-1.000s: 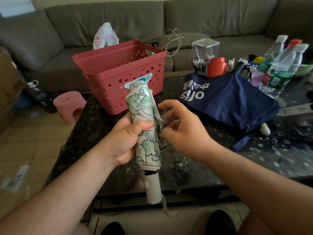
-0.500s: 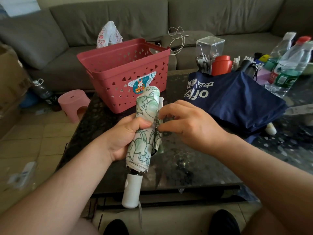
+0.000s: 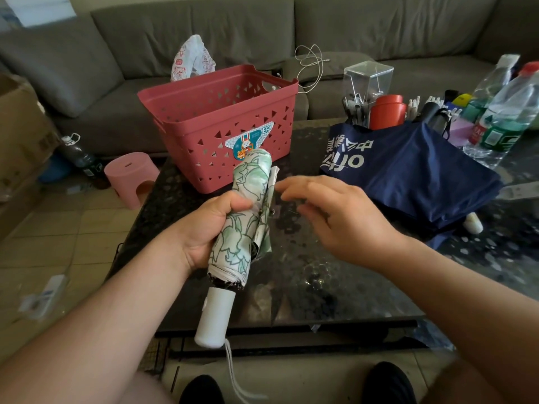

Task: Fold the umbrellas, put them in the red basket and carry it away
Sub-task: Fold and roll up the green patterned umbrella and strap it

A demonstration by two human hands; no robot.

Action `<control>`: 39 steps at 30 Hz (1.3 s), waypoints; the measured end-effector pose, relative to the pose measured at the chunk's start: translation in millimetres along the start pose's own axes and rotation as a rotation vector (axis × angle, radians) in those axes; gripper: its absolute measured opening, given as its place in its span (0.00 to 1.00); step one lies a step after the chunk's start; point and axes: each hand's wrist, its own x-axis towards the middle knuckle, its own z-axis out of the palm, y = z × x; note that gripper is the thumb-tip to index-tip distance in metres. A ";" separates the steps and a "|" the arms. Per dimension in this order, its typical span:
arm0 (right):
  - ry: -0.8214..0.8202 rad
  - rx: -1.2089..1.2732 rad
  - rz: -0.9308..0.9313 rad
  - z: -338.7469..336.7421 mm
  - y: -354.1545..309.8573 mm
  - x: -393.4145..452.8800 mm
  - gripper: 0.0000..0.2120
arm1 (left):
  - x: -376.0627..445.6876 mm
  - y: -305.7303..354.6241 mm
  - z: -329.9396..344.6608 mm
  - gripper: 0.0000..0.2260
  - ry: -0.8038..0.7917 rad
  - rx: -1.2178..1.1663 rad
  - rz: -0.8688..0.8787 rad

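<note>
- Two hands sit over the dark table [image 3: 335, 290], seen from my head camera.
- Farthest left, my left hand [image 3: 204, 228] wraps its fingers round the middle of the floral umbrella [image 3: 245, 223]; that grip is tight on the rolled cloth, thumb across the front.
- Half a second ago the right fingers were pinching at the umbrella's strap; now they have come off it.
- Floral umbrella's long axis runs from lower left to upper right: its white handle [image 3: 215, 316] points down towards me, past the table's near edge, and its tip points up at the red basket [image 3: 221, 121], which stands on the table just behind it.
- My right hand [image 3: 338, 217] hovers just beside the umbrella, fingers loosely spread and blurred, holding nothing.
- Far right, a blue umbrella [image 3: 408, 176] lies spread out on the table, not yet folded.
</note>
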 end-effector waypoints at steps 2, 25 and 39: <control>0.032 0.038 0.059 -2.0 -0.3 1.4 0.16 | 1.1 -3.3 1.4 0.21 -0.002 0.015 0.002; -0.167 -0.153 -0.251 12.7 8.0 -1.4 0.09 | 0.5 -12.3 5.2 0.22 -0.169 0.016 -0.089; -0.150 -0.162 -0.178 18.7 7.6 -7.6 0.10 | -7.0 -16.4 11.4 0.28 -0.034 0.153 0.042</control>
